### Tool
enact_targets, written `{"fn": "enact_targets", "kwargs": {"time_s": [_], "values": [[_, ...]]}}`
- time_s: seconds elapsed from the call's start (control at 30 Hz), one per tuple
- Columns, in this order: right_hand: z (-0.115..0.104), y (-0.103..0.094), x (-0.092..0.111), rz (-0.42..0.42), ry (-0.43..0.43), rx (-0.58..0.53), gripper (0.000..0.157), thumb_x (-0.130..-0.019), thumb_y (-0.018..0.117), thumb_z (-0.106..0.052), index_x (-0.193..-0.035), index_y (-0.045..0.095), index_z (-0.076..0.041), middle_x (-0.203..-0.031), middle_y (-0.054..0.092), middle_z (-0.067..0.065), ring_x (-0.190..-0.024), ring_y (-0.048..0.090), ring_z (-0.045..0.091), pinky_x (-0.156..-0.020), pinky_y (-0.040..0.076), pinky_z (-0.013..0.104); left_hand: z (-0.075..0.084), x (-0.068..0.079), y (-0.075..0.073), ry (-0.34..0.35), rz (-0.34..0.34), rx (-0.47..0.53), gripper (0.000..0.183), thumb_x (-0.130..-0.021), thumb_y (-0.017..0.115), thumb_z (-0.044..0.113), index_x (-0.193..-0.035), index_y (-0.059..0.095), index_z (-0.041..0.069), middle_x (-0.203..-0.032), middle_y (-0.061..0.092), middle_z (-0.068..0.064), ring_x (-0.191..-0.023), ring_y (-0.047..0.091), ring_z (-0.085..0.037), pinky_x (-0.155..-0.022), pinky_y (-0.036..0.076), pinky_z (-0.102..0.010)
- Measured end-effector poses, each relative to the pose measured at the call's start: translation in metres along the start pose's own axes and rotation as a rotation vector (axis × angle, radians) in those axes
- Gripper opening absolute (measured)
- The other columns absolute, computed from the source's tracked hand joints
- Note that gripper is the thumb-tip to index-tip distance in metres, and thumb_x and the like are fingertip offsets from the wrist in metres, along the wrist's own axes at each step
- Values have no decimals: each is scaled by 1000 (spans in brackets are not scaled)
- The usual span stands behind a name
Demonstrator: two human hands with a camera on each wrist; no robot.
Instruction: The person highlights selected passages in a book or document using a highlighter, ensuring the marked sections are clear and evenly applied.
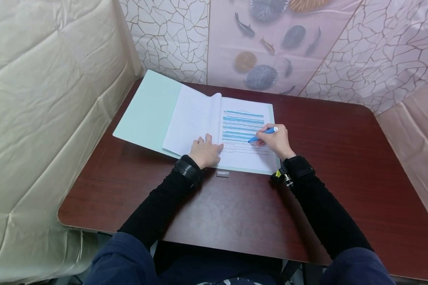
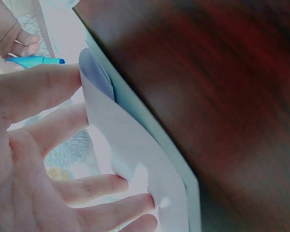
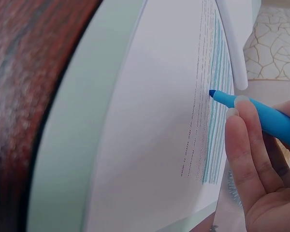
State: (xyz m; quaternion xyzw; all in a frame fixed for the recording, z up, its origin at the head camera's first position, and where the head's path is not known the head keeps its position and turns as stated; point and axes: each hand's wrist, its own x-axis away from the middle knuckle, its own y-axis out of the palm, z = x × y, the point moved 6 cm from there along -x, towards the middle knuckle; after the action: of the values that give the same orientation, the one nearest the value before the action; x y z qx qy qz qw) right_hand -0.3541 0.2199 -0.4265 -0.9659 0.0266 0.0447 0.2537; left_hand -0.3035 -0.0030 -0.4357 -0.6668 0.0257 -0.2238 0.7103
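Note:
A light green folder (image 1: 148, 105) lies spread on the table, with white sheets inside. On its right-hand printed page (image 1: 244, 158), many text lines are marked in blue. My right hand (image 1: 276, 140) pinches a blue highlighter (image 3: 275, 121) between thumb and fingers. In the right wrist view its dark tip is at the edge of the marked lines; whether it touches the paper I cannot tell. My left hand (image 1: 205, 152) rests with spread fingers on the turned-over sheets (image 1: 192, 114) near the fold. The left wrist view shows these sheets (image 2: 140, 145) curving up beneath the fingers.
A small grey rectangular piece (image 1: 222, 173) lies just in front of the folder's near edge. The dark red wooden table (image 1: 342, 158) extends to both sides. Behind it hangs a patterned cloth (image 1: 171, 39), and a pale cream cover (image 1: 50, 118) stands along the left.

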Motion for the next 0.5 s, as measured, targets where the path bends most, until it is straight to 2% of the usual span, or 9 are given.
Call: {"fn": "enact_targets", "kwargs": {"time_s": [0.5], "values": [[-4,-5,5,-11,7,-19,11,-85,65,-5,-84,66,6,-87,71,28,-62,72,23,-61,59,32,0,0,-1,2,-7,16,55,-97,51,32,-150,36,26,-156,21,-26,-131,37,-45,-110,31,-53]]}}
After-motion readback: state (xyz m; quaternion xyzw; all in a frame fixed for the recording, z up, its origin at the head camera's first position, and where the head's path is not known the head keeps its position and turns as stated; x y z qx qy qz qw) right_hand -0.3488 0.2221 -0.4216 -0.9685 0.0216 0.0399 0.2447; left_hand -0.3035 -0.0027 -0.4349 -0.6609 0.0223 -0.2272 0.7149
